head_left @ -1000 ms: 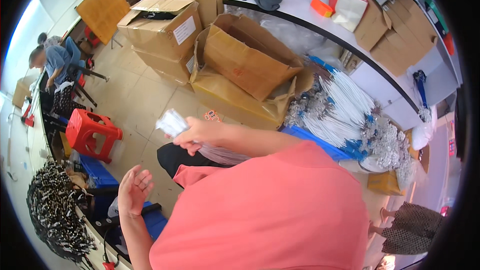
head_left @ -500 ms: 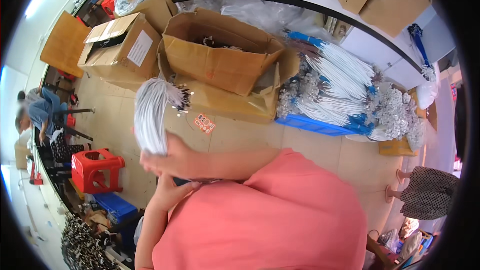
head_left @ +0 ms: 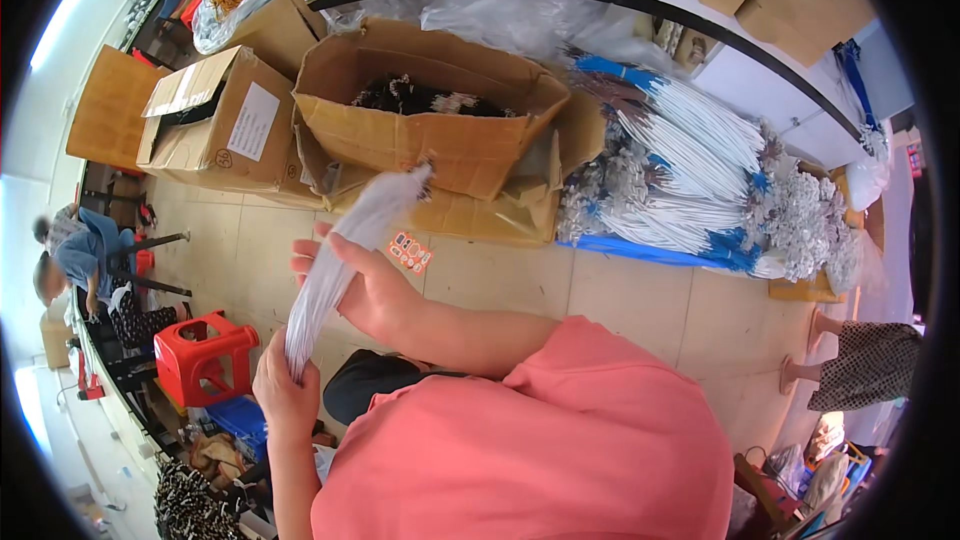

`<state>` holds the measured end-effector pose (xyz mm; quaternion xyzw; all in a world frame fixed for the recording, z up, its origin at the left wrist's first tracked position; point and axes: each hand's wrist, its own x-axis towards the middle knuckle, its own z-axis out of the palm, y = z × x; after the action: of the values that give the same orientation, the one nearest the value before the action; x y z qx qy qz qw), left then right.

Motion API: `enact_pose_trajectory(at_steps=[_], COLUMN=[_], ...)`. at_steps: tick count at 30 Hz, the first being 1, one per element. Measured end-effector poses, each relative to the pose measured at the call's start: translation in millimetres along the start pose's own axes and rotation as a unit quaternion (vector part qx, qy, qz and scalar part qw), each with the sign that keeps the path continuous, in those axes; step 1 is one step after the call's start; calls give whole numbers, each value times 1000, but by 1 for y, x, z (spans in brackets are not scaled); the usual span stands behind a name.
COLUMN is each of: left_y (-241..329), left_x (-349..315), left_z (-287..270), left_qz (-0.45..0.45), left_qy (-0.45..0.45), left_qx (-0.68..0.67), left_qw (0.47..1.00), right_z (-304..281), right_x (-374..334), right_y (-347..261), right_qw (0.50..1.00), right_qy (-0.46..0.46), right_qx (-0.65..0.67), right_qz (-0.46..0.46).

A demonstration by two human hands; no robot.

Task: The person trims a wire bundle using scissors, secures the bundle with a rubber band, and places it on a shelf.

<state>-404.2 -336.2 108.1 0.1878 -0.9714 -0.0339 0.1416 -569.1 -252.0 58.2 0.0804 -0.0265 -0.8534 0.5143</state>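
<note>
A bundle of white cables (head_left: 335, 275) slants up and to the right in front of me, its far end with small dark connectors blurred by motion. My left hand (head_left: 285, 385) is closed around the bundle's near end. Higher up, my right hand (head_left: 375, 290) holds the middle of it, thumb on one side and fingertips showing past the other. The connector end lies in front of an open cardboard box (head_left: 420, 145), which has dark and light cable pieces inside; whether they touch cannot be told.
Right of the box, more white cable bundles (head_left: 690, 140) lie piled on a blue crate (head_left: 640, 252). A closed-in carton (head_left: 225, 130) stands left, a red stool (head_left: 205, 358) nearer. A seated person (head_left: 80, 250) is far left; another person's legs (head_left: 830, 365) show at right.
The bundle has straightened from a drooping bend and now points toward the box. My left hand has taken its near end, and my right hand has shifted up along it.
</note>
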Motion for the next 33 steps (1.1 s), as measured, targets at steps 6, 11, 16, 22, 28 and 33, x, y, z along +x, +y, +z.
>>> enact_pose_trajectory(at_steps=[6, 11, 16, 22, 28, 33], left_y=[1, 13, -1, -5, 5, 5], left_x=[-27, -38, -61, -59, -54, -62], left_z=[-45, -61, -46, -27, -31, -29], left_qz=[16, 39, 42, 85, 103, -71], left_qy=[-110, -147, -113, -72, -64, -35], left_qx=[32, 24, -90, -156, -185, -344], left_qw=[993, 988, 989, 981, 975, 936], right_z=[-38, -53, -25, 16, 13, 9], right_x=[-13, -24, -55, -99, -122, -137], right_y=[7, 15, 7, 4, 4, 7], right_qw=[997, 990, 997, 987, 985, 993], right_qy=[63, 129, 66, -67, -55, -76], right_qx=[23, 35, 22, -74, -92, -77], right_qz=[45, 35, -15, -124, -135, -49])
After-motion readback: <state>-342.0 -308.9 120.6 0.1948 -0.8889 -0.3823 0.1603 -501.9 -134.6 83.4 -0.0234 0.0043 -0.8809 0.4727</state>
